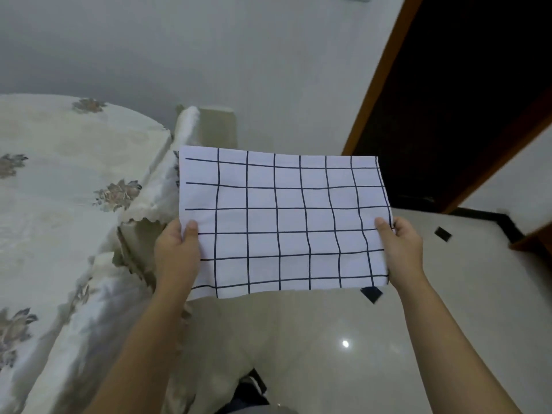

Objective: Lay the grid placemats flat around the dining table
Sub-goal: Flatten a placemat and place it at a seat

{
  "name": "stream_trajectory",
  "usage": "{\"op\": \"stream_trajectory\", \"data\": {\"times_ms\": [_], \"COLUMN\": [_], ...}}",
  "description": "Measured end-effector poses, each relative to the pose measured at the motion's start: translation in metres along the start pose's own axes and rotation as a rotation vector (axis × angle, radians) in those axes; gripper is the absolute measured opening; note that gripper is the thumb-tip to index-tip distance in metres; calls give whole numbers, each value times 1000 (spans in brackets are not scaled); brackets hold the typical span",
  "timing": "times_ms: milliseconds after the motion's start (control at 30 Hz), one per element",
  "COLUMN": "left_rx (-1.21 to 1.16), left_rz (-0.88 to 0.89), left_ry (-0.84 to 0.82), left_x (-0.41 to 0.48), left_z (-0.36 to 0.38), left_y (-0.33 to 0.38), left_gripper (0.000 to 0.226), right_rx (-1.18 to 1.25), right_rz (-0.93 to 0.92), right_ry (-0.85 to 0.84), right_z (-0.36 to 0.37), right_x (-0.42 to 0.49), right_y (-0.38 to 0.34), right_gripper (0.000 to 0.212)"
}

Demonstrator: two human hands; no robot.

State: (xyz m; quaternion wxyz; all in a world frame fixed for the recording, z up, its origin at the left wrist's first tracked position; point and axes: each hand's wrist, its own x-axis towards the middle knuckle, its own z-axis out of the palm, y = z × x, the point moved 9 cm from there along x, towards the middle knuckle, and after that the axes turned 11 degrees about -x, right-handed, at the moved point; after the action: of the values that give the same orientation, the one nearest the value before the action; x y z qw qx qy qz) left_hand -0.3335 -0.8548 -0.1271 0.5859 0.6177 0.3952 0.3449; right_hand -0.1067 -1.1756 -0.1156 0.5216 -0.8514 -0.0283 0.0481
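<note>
I hold a white placemat with a dark grid [280,216] spread out in the air in front of me, over the floor and to the right of the table. My left hand [176,249] grips its left edge, thumb on top. My right hand [401,249] grips its right edge the same way. The dining table [59,180] lies to the left under a cream tablecloth with flower prints. No placemat shows on the part of the table in view.
A chair with a cream cover [206,127] stands at the table's far right side, behind the placemat. A dark doorway with a brown wooden frame [466,115] is at the right. Glossy pale floor tiles [343,339] stretch below my arms.
</note>
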Motion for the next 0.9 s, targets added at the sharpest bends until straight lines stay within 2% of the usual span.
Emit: {"op": "stream_trajectory", "data": {"times_ms": [133,267,367,467,567,700,900], "left_rx": [10,86,62,39,64,46,14], "left_rz": [11,-8,-44,-65,-94,-109,-106], "left_ry": [91,254,412,543,670,855,1042], "left_x": [46,87,116,133,144,151,188], "left_z": [7,0,-6,-22,-44,-79,-150], "left_y": [9,6,4,2,-3,-6,-22], "left_gripper": [20,29,18,18,21,24,32], "right_rx": [-5,-34,-42,-57,-74,-82,-104], "right_rz": [-77,-154,-260,-351,-464,-566,-699], "right_ry": [-110,-252,-407,-544,-692,-839,-970], "right_z": [53,122,189,247,305,382,500], "right_x": [62,131,178,209,220,209,179], "right_y": [-33,-63,-98,-131,-170,-219,-292], "right_gripper": [23,25,26,31,25,28,18]}}
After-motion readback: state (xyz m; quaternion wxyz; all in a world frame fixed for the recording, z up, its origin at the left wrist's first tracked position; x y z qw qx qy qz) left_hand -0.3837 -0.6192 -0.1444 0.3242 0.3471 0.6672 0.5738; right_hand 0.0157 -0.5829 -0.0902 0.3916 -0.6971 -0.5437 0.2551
